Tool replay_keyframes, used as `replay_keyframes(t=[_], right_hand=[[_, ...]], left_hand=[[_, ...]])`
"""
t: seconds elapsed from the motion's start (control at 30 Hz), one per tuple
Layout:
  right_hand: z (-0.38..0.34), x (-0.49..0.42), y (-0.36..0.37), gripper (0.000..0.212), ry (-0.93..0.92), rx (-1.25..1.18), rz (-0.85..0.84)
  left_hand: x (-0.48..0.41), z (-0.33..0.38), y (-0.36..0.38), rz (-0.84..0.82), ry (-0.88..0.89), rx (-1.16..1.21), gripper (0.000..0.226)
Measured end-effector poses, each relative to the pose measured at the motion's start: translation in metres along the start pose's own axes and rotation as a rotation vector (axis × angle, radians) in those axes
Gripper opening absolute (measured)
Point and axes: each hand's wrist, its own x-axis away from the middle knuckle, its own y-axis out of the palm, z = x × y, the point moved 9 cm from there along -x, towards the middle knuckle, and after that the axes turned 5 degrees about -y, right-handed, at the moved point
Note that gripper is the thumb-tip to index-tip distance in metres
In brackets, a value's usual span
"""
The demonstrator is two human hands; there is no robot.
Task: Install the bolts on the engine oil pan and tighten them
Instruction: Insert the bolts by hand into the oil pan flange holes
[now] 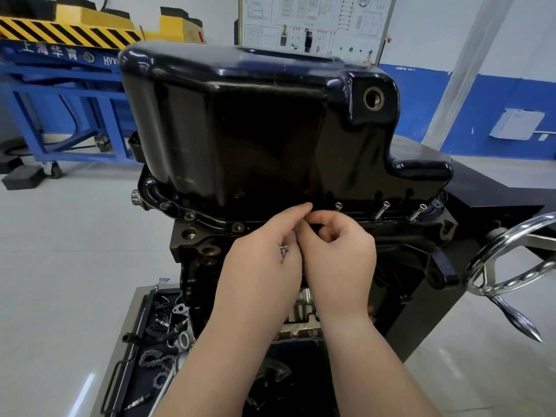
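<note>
Black and glossy, the oil pan sits upside down on the engine block, its bolt flange running along the pan's near bottom edge. Both your hands meet at the middle of that flange. Your left hand has its forefinger stretched up to the pan's rim, while the other fingers curl round a small silver piece that peeks out at the palm. It is too small to tell if it is a bolt. Your right hand is curled, with the thumb and forefinger tips pressed together against the flange. What they pinch is hidden, so you cannot tell from this view if a bolt is between them.

To the right of your hands along the pan's flange, three silver bolts stand tilted and high in their holes, not seated. On the pan's upper right corner the drain hole is open. A chrome handwheel stands to the right of the pan, and a tray of loose parts lies below the pan on the left.
</note>
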Motion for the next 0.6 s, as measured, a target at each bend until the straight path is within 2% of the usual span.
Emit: replay_keyframes(t=[0.27,0.6], right_hand=[[-0.011,0.003,0.000,0.019,-0.104,0.044,-0.010],[-0.010,-0.005,0.000,0.013,-0.075,0.074,-0.024]], left_hand=[[-0.003,0.000,0.001,0.000,0.007,0.012,0.043],[-0.002,-0.001,-0.005,0.042,0.023,0.006,0.043]])
